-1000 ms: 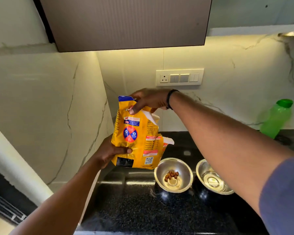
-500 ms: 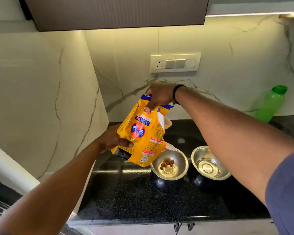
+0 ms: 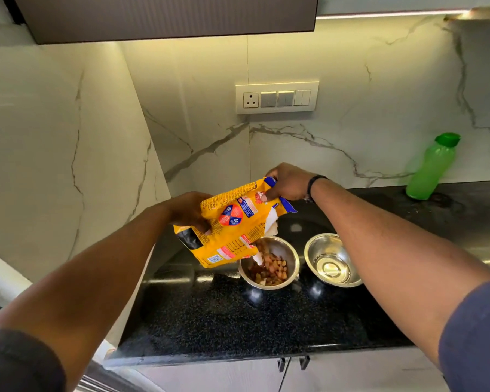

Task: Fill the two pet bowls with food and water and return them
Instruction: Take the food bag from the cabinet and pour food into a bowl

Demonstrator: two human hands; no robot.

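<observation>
Left hand [image 3: 190, 215] and right hand [image 3: 287, 181] both grip the tilted food bag [image 3: 234, 229], mouth down so kibble drops into the left bowl [image 3: 293, 254].

I have one view only, from the head camera, so nothing is shared with a second view. It sits above and just in front of the table [image 3: 238, 329], facing forward and down toward the wall [image 3: 351, 142] behind it. Both forearms reach in from the bottom corners, and the hands [image 3: 287, 181] meet near mid-frame, close to the lens. The wide angle bends the edges.
</observation>
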